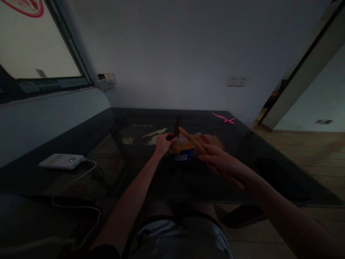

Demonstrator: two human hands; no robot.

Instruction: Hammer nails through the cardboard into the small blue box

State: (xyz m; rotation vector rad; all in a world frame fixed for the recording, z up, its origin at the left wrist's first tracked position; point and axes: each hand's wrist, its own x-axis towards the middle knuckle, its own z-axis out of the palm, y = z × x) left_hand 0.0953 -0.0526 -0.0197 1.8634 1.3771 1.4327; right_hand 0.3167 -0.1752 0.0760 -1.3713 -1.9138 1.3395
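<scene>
Right hand (pixel 215 158) gripping hammer (pixel 192 139), closed firmly | left hand (pixel 163 144) touching brown bundle (pixel 181 145), hold unclear | any hammer slip endangering nearby left hand

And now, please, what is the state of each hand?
Left hand: at the tan piece over the blue object; whether it grips cannot be told.
Right hand: closed, holding a wooden handle.

- Right hand (pixel 217 157) grips a wooden handle (pixel 192 139).
- Left hand (pixel 163 144) is at a brown lump (pixel 181 145), perhaps cloth, atop a blue container (pixel 185 155).
- White device (pixel 61 161) with cable (pixel 87 174).
</scene>
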